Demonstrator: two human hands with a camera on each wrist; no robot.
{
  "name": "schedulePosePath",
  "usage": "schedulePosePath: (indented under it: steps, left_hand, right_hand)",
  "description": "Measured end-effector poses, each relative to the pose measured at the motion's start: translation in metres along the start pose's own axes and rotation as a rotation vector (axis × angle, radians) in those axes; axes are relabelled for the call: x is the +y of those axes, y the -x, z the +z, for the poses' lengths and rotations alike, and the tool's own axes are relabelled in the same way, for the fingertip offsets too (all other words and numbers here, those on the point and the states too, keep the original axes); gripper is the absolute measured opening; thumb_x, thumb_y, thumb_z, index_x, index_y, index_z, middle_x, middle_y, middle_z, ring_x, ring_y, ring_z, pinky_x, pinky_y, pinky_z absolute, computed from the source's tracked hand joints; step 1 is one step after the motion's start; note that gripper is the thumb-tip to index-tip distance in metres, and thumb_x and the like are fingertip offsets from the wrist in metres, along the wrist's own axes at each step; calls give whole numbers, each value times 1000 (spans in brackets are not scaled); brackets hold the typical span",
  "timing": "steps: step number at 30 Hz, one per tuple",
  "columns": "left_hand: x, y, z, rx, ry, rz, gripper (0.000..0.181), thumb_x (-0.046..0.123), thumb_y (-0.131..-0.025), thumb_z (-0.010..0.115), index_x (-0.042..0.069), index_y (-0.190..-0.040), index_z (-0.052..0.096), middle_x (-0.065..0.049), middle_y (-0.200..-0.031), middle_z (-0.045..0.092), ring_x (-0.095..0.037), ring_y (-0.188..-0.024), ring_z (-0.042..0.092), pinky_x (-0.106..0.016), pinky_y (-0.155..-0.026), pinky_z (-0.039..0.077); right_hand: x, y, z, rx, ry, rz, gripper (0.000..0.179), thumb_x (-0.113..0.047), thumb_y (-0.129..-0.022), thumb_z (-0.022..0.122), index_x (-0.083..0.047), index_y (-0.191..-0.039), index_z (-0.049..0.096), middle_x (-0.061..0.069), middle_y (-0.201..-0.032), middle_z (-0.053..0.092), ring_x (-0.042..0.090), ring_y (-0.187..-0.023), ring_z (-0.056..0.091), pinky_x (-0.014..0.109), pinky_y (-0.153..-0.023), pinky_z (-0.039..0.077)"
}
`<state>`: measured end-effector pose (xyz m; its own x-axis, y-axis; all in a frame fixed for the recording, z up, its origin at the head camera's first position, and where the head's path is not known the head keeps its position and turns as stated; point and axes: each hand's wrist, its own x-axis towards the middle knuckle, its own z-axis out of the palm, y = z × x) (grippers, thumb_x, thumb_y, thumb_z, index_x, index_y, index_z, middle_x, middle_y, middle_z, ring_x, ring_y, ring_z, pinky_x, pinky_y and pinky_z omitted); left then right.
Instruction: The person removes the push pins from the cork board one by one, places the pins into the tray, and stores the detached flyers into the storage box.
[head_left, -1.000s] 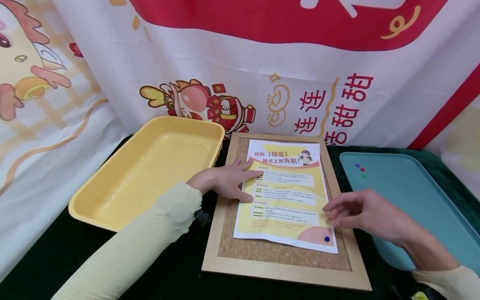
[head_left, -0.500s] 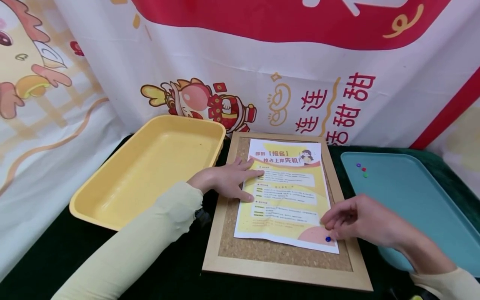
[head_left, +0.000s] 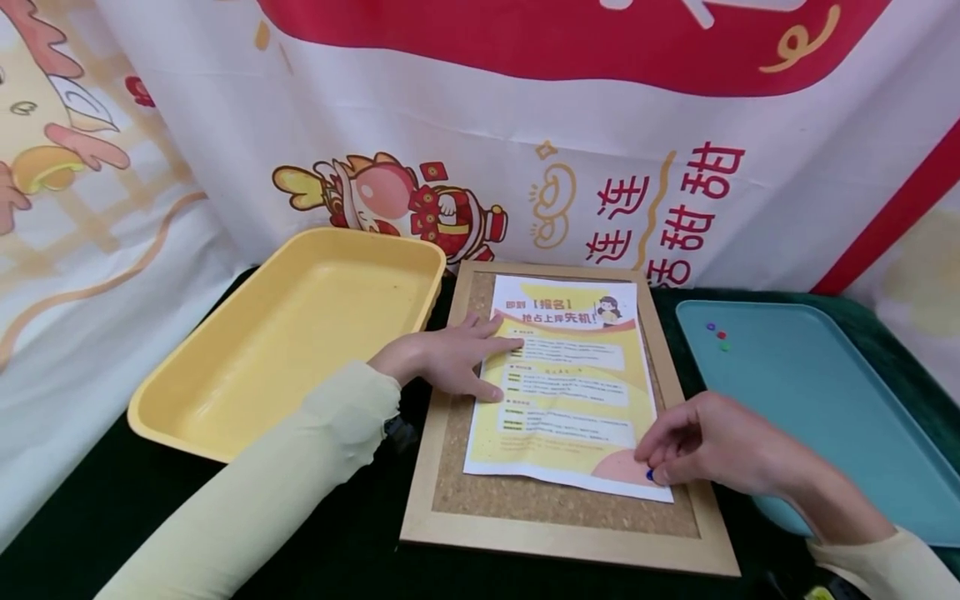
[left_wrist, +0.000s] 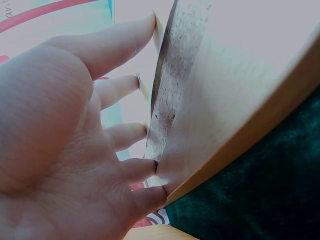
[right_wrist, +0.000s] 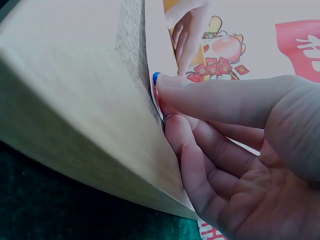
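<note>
A yellow-and-white printed sheet [head_left: 551, 454] lies on a cork board [head_left: 540, 504] with a light wooden frame. My left hand [head_left: 456, 358] rests spread over the sheet's left edge, its fingertips on the paper. In the left wrist view, those fingers [left_wrist: 120, 135] are extended toward the board. At the sheet's lower right corner, my right hand [head_left: 723, 442] pinches a blue push pin [head_left: 650, 475]. The right wrist view shows the thumb tip against that pin [right_wrist: 156, 77], the other fingers curled near the frame; part of the pin is hidden by the thumb.
A yellow tray [head_left: 180, 417] stands left of the board. On the right, a teal tray [head_left: 810, 392] carries a few small coloured pins [head_left: 721, 335] near its far left corner. Dark green cloth [head_left: 330, 550] covers the table, and a printed curtain [head_left: 465, 100] hangs behind.
My right hand has come down and slightly left from the sheet's right edge to the blue push pin, and now pinches it. The left hand stays in place on the sheet.
</note>
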<state>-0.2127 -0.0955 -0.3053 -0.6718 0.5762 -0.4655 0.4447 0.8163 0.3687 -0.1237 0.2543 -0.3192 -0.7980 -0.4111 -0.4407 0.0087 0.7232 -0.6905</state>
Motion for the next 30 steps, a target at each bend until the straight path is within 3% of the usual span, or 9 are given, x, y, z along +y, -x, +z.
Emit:
schedulePosePath:
  steps: [11,21,30]
  left_hand:
    - [0,-1,1,3,-4,-1,83,49,-102,67,34,-171,22,-4,-181,-8,-37,-166,-14,-61,-134,4]
    - [-1,-2,2,1,-14,4,83,49,-102,67,33,-171,22,-5,-181,-9,-38,-166,-14,-61,-134,5]
    - [0,-2,1,0,-11,5,84,49,-102,67,33,-171,22,-5,-181,-9,-38,-166,-13,-61,-134,5]
  right_hand:
    - [0,2,2,1,29,-30,13,-12,-88,87,-18,-99,84,3,-86,73,21,-81,62,25,-67,51]
    - [3,2,4,-20,64,-111,9,-13,-88,86,-21,-93,84,-1,-82,71,15,-77,61,24,-66,50]
    - [3,2,2,-30,86,-115,7,-15,-90,85,-21,-92,82,-1,-83,69,15,-79,61,24,-67,49]
